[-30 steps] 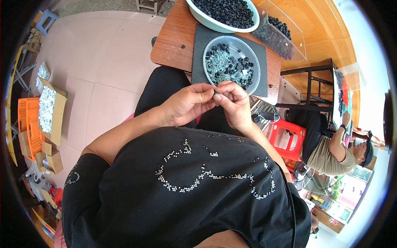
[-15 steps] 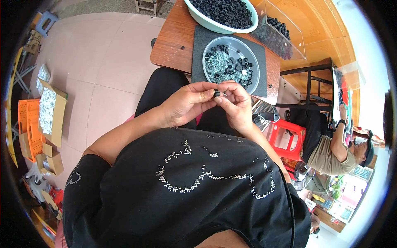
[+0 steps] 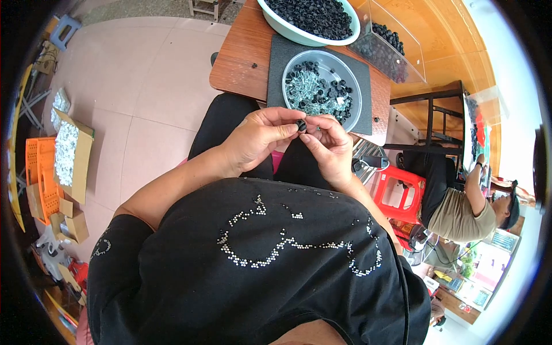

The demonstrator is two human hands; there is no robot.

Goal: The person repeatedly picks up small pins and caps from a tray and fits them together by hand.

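I see one small black part [image 3: 301, 125] pinched between thumb and forefinger of the left hand [image 3: 253, 141], close to the table's near edge. The right hand [image 3: 330, 146] is half curled, its tips just beside the part; I cannot tell whether it grasps anything. At 1 o'clock from the part I find one clear round bowl [image 3: 357, 95], holding many silvery metal pieces [image 3: 303, 86], black pieces [image 3: 333, 92] and one white scrap [image 3: 340, 100]. It sits on a dark mat [image 3: 277, 57]. At 12, one pale green basin [image 3: 310, 40] is heaped with black pieces; at 2, one clear box [image 3: 374, 56] holds dark pieces: three containers. Two loose pieces [image 3: 254, 65] lie on the wooden table [image 3: 236, 63], at 11 and 3. I see wood between mat and left edge, then tiled floor [image 3: 155, 80] at 10; one cardboard box [image 3: 82, 161] of white pieces [image 3: 65, 152] at 9, one red stool [image 3: 397, 173] at 4
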